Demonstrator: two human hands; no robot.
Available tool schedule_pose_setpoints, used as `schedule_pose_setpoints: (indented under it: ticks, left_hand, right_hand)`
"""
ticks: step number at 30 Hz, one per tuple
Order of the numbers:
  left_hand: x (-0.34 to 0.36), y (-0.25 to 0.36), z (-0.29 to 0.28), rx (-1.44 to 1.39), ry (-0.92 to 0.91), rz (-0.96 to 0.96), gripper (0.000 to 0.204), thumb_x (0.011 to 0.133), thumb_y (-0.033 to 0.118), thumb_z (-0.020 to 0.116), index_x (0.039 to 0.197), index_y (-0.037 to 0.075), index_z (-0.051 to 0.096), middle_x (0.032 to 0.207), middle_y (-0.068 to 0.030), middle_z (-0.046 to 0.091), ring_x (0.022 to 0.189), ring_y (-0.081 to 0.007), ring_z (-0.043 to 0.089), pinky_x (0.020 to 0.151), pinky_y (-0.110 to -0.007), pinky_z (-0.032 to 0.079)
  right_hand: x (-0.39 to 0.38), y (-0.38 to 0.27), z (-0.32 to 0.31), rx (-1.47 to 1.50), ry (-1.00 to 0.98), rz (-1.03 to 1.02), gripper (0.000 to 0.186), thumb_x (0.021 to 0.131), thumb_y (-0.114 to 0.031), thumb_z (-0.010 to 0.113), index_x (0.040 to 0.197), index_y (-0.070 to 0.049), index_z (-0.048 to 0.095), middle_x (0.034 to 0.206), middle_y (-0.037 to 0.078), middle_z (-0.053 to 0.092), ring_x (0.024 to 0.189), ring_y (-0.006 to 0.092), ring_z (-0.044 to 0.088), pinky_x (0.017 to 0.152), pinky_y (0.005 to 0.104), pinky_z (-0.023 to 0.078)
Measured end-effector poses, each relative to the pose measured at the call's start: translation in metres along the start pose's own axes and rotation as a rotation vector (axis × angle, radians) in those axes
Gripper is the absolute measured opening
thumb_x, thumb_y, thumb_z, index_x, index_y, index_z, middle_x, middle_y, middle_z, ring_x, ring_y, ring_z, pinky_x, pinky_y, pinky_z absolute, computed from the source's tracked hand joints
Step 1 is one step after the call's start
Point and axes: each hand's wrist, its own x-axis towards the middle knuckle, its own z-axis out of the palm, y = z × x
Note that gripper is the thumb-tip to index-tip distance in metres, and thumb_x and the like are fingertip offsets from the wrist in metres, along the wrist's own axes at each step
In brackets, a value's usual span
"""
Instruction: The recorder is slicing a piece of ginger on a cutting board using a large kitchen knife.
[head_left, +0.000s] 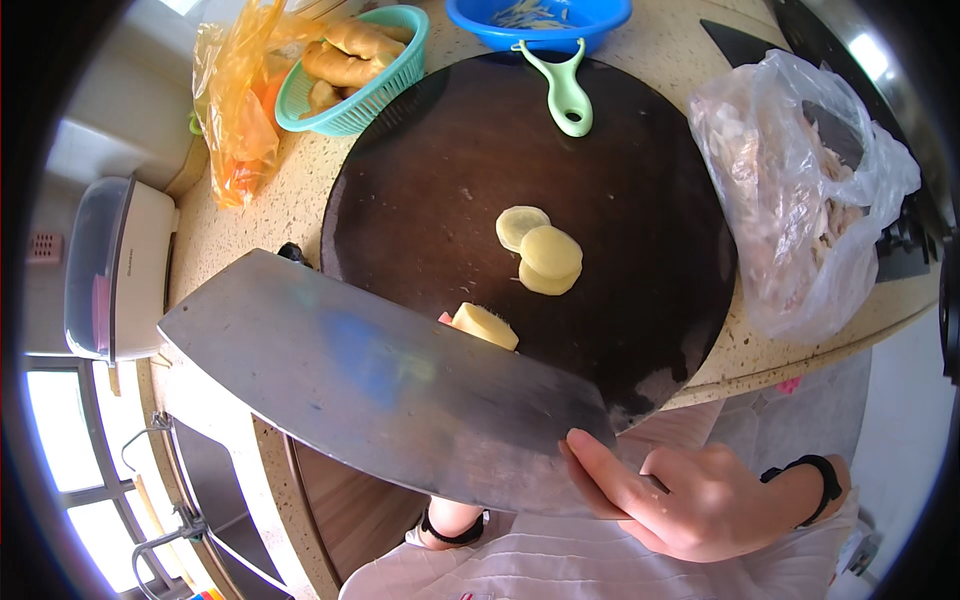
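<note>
My right hand (700,500) is closed on a large cleaver (400,390), its broad blade reaching left over the near edge of a round dark chopping board (440,190). Most of my left hand lies hidden behind the blade. Its wrist (455,520) shows below, and what looks like a pink fingertip shows beside a cut piece of peeled ginger (486,326) at the blade's upper edge. Farther in on the board, several pale yellow ginger slices (550,255) overlap one another.
At the board's far edge lies a light green peeler (569,100), with a blue basin (470,20) of pale shreds beyond. A turquoise basket (410,75) of ginger and an orange plastic bag (235,130) stand far left. A clear plastic bag (780,200) sits right.
</note>
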Motion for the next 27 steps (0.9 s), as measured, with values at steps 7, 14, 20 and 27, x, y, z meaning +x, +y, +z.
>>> schedule_pose_setpoints:
  ticks: [7,14,20,27]
  left_hand:
    - [0.005,0.005,-0.001,0.027,0.026,-0.008,0.053,0.073,0.006,0.066,0.122,0.0,0.048,0.124,-0.0216,0.051,0.11,-0.0379,0.05,0.092,-0.042,0.042]
    - [0.0,0.027,-0.006,0.144,0.101,-0.05,0.049,0.065,0.0,0.068,0.113,-0.001,0.057,0.114,-0.0242,0.058,0.1,-0.043,0.058,0.084,-0.043,0.048]
    - [0.0,0.029,-0.004,0.142,0.135,-0.034,0.048,0.069,0.002,0.067,0.116,0.001,0.058,0.117,-0.0224,0.059,0.1,-0.0411,0.06,0.083,-0.045,0.049]
    - [0.002,0.02,-0.006,0.31,0.094,0.068,0.043,0.072,0.007,0.069,0.114,0.0,0.059,0.112,-0.0183,0.062,0.096,-0.0355,0.062,0.081,-0.041,0.05]
  right_hand:
    - [0.003,0.0,-0.008,-0.007,-0.106,-0.036,0.043,0.069,-0.004,0.068,0.11,0.009,0.06,0.117,0.01,0.062,0.046,0.0052,0.036,0.033,0.0191,0.036]
    - [0.014,-0.006,-0.027,0.239,-0.194,0.115,0.061,0.072,-0.006,0.06,0.13,0.007,0.044,0.11,0.012,0.063,0.048,0.0103,0.047,0.038,0.0224,0.042]
    - [0.029,-0.007,-0.044,0.49,-0.31,0.238,0.065,0.077,0.007,0.051,0.137,0.012,0.027,0.125,0.028,0.05,0.081,0.0293,0.063,0.061,0.0337,0.053]
    - [0.046,-0.006,-0.051,0.519,-0.366,0.288,0.063,0.078,0.002,0.054,0.137,0.008,0.032,0.095,0.02,0.054,0.063,0.0249,0.058,0.051,0.0338,0.047]
